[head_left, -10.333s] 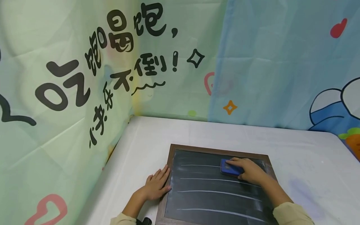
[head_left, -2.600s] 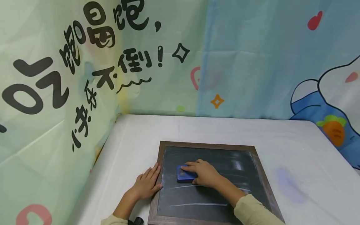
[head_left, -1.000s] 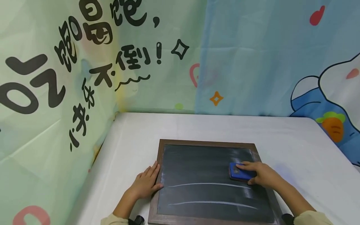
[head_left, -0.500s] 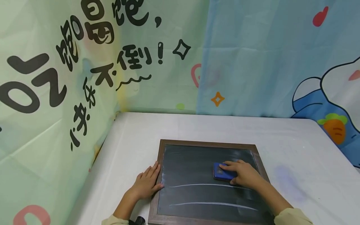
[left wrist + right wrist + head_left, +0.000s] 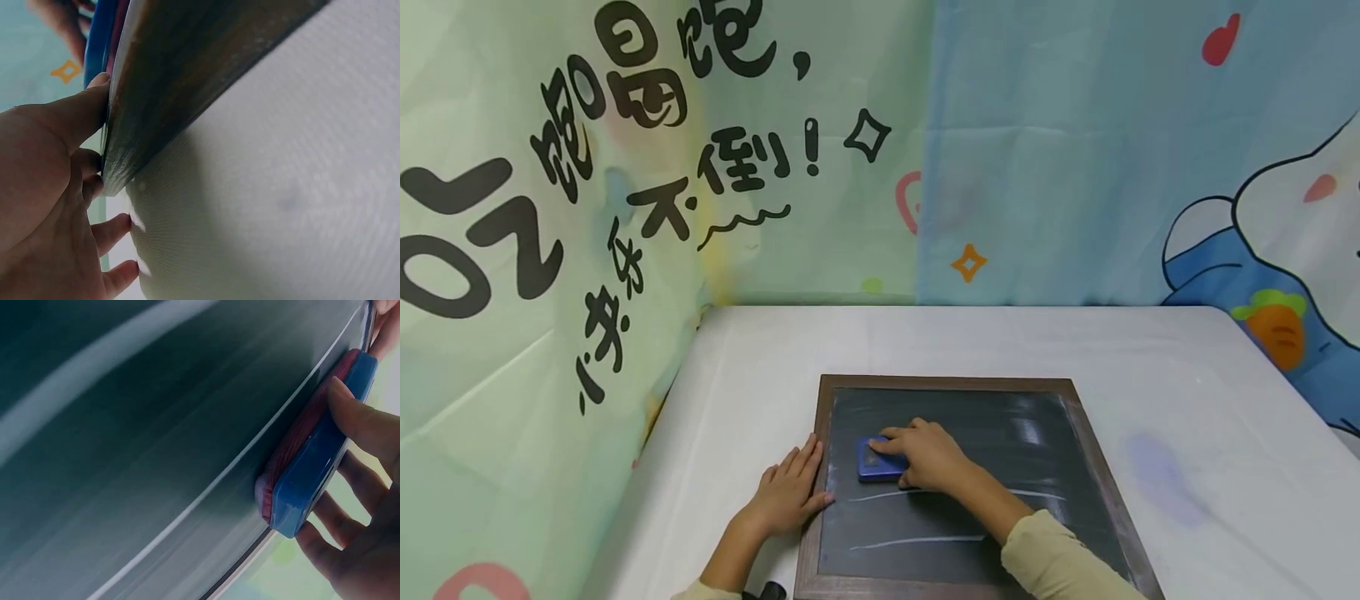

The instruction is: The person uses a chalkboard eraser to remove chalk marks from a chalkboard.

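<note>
A wooden-framed chalkboard (image 5: 955, 408) lies on the white table. Two curved white chalk lines (image 5: 917, 541) cross its lower half, partly hidden behind the right forearm. My right hand (image 5: 934, 457) grips a blue chalkboard eraser (image 5: 876, 468) near the board's left side, above the upper line. In the right wrist view the eraser's reddish felt (image 5: 300, 437) faces the board surface, with thumb and fingers on opposite sides of the blue body. My left hand (image 5: 786, 493) rests against the left frame edge, fingers extended and thumb touching the frame (image 5: 181, 69).
White cloth (image 5: 760, 358) covers the table around the board, with a faint purple stain (image 5: 1165, 479) at right. A printed fabric backdrop (image 5: 1045, 167) stands behind and at left. A black object (image 5: 771, 591) shows by the left wrist.
Ten seconds ago several chalk lines showed; now two do. The eraser was at the board's right a second ago and has slid left with my right hand. My left hand stays at the frame.
</note>
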Demonstrator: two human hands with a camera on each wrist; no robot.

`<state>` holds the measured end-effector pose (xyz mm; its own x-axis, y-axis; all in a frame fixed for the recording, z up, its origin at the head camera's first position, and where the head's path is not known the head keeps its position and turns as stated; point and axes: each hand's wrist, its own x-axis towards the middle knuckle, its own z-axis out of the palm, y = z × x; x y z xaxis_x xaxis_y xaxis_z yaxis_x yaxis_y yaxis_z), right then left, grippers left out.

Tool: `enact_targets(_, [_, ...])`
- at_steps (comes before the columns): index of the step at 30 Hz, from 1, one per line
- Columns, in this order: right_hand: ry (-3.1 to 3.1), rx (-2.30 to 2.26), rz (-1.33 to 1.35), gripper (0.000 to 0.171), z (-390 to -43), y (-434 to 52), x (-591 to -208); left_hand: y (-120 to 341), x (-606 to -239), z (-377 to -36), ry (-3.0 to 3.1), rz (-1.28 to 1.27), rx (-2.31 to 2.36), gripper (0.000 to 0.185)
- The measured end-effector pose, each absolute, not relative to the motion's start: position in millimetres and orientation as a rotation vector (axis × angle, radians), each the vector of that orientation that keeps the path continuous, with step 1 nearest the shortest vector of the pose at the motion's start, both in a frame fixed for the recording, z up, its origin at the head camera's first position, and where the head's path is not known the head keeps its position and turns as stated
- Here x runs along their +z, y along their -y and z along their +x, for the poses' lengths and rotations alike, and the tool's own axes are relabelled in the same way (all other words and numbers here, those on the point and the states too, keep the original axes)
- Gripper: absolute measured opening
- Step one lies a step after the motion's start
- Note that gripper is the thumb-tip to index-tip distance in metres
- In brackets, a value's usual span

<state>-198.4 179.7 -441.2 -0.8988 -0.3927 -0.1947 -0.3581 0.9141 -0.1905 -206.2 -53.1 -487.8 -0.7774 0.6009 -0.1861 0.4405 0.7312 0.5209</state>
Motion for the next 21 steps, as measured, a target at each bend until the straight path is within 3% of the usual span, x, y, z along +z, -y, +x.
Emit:
enact_targets(10, [-2.831,-0.136,-0.599,0.061,-198.8,-144.0,-440.7,49.5,-488.9,-201.9,-2.588,0.827,0.639,0.069])
enact_targets(21, [-2.837,-0.331,-0.522,0.06,-187.4,-187.9,-440.1,52.2,-484.5,-200.2,-2.598,0.815,0.642,0.07])
